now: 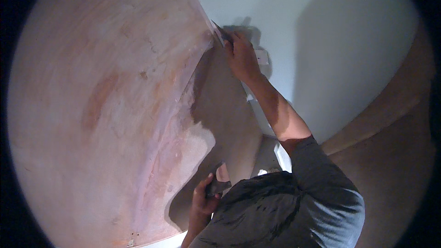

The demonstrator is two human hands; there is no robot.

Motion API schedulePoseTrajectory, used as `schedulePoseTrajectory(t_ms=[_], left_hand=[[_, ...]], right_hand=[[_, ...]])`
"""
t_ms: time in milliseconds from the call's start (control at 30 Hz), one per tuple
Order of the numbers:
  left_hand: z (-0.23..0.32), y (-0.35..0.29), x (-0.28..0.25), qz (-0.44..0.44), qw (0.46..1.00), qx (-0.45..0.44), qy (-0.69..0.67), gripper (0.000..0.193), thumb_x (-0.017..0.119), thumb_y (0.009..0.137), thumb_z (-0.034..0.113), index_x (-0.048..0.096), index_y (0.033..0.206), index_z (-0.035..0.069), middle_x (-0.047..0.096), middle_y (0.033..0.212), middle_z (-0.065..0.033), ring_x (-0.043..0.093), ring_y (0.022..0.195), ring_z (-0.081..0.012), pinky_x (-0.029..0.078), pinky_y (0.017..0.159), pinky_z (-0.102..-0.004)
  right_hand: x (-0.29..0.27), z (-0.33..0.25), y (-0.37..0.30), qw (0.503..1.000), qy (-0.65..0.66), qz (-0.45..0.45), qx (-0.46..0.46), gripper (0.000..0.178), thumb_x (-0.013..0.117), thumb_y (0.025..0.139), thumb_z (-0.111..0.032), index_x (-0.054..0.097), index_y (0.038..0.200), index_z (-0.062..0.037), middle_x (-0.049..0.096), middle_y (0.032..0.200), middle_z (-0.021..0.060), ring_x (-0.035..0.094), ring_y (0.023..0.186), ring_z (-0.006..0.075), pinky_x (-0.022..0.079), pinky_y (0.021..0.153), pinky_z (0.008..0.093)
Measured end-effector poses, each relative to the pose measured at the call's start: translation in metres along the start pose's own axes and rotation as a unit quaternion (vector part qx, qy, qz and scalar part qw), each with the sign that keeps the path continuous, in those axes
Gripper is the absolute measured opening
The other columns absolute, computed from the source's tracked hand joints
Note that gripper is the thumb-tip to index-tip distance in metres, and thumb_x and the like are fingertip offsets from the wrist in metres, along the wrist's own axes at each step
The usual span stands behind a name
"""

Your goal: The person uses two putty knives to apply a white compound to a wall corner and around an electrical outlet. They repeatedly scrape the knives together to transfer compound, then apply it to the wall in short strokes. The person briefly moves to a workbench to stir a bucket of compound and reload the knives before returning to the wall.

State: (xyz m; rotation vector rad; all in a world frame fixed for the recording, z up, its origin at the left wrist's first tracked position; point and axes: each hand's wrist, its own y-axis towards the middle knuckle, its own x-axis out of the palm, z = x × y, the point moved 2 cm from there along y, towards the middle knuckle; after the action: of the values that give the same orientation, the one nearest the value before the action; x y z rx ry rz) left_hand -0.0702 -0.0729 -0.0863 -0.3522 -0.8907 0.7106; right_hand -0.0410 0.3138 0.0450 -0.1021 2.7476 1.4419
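Up at the corner where two walls meet, my right hand (241,55) is closed around a putty knife (223,32). Its dark, narrow-looking blade lies along the edge of the pinkish plaster wall (105,41), beside the pale painted wall (340,14). Lower down, close to my body, my left hand (202,198) grips a scraper (217,184); part of its face looks pinkish, and whether that is filler on it I cannot tell. A smoother, lighter pink band (156,156) of plaster runs down the wall left of my shadow.
A white wall plate (261,57) sits just right of my right wrist. Below it is a small white fitting (250,97). A small fixture (132,242) shows low on the plaster wall. Brown surface (390,165) curves along the right side. My shadow darkens the corner.
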Motion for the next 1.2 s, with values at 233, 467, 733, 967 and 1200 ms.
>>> schedulePoseTrajectory(t_ms=[233, 467, 733, 967, 1200], left_hand=[[0.012, 0.022, -0.01, 0.054, 0.998, -0.011, -0.004, 0.014, 0.064, 0.096, 0.021, 0.065, 0.1, 0.008, 0.07, 0.083, -0.0048, 0.067, 0.067, -0.0153, 0.046, 0.045, -0.0256], [0.016, 0.015, 0.003, 0.056, 0.998, 0.014, -0.015, 0.013, 0.063, 0.097, 0.02, 0.066, 0.099, 0.008, 0.071, 0.083, -0.0036, 0.068, 0.064, -0.0158, 0.048, 0.044, -0.0254], [0.022, 0.005, 0.001, 0.015, 0.999, 0.027, -0.034, 0.019, 0.062, 0.097, 0.02, 0.067, 0.107, 0.005, 0.073, 0.092, -0.0062, 0.071, 0.072, -0.016, 0.051, 0.046, -0.0237], [0.043, 0.001, 0.037, 0.036, 0.997, 0.06, 0.032, 0.026, 0.063, 0.098, 0.027, 0.065, 0.111, 0.005, 0.072, 0.088, -0.0053, 0.067, 0.063, -0.0132, 0.049, 0.045, -0.0202], [0.078, 0.028, 0.08, -0.035, 0.979, 0.199, 0.031, 0.023, 0.06, 0.101, 0.024, 0.063, 0.116, 0.007, 0.072, 0.097, -0.0035, 0.071, 0.079, -0.0148, 0.056, 0.059, -0.0258]], right_hand=[[0.046, 0.039, 0.004, 0.999, -0.021, -0.021, 0.03, 0.033, 0.055, 0.095, -0.008, 0.06, 0.125, 0.0034, 0.059, 0.12, 0.0255, 0.058, 0.112, 0.0439, 0.048, 0.098, 0.0492], [0.073, 0.031, 0.006, 0.995, -0.063, -0.014, 0.073, 0.045, 0.059, 0.091, -0.006, 0.054, 0.135, 0.0016, 0.057, 0.124, 0.0227, 0.057, 0.114, 0.0405, 0.049, 0.098, 0.0468], [0.085, 0.018, -0.004, 0.997, -0.016, -0.027, 0.066, 0.063, 0.068, 0.083, -0.003, 0.046, 0.142, 0.0038, 0.053, 0.128, 0.0237, 0.051, 0.12, 0.0411, 0.043, 0.106, 0.0452], [0.077, 0.012, -0.016, 0.998, 0.015, 0.013, 0.063, 0.056, 0.066, 0.083, -0.002, 0.053, 0.137, 0.0006, 0.056, 0.124, 0.0224, 0.056, 0.116, 0.038, 0.046, 0.101, 0.0436], [0.009, 0.0, -0.059, 0.956, 0.206, -0.121, 0.168, 0.037, 0.063, 0.09, -0.004, 0.061, 0.126, 0.0011, 0.068, 0.103, 0.0171, 0.068, 0.092, 0.0282, 0.053, 0.085, 0.0343]])
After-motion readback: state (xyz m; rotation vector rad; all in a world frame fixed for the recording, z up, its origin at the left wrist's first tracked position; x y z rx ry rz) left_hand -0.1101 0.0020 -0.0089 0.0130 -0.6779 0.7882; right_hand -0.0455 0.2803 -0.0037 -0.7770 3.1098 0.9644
